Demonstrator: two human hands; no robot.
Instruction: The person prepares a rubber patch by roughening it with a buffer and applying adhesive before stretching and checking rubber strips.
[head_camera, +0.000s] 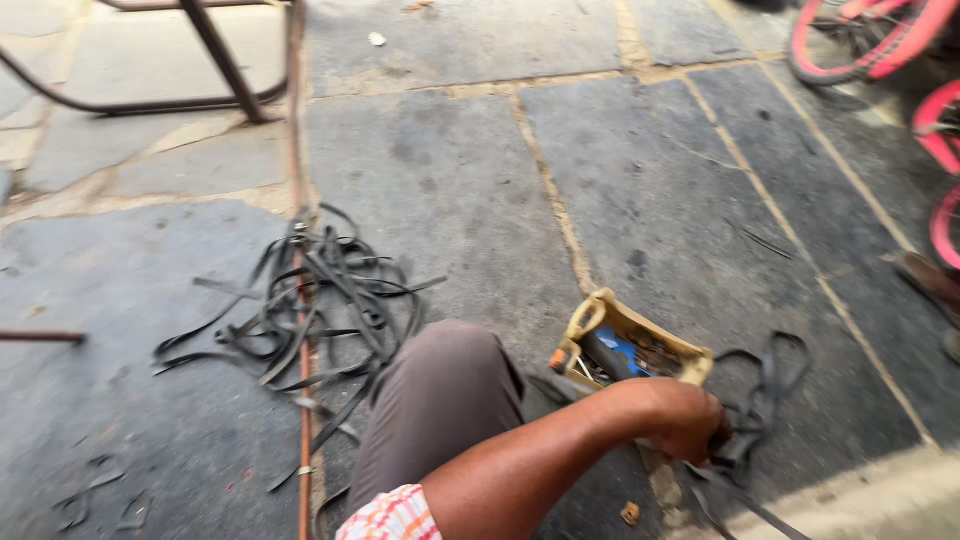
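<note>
One hand (690, 420) (fingers curled) on rubber strips (760, 400).

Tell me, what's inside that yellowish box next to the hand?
Inside the yellowish box lies a dark tool with a blue part and small blurry bits. The hand and arm cover the near edge, so anything there is hidden.

Tool container (640, 345) right of knee (440, 385), rubber strips (320, 290) left, hand (685, 420) before container
</note>
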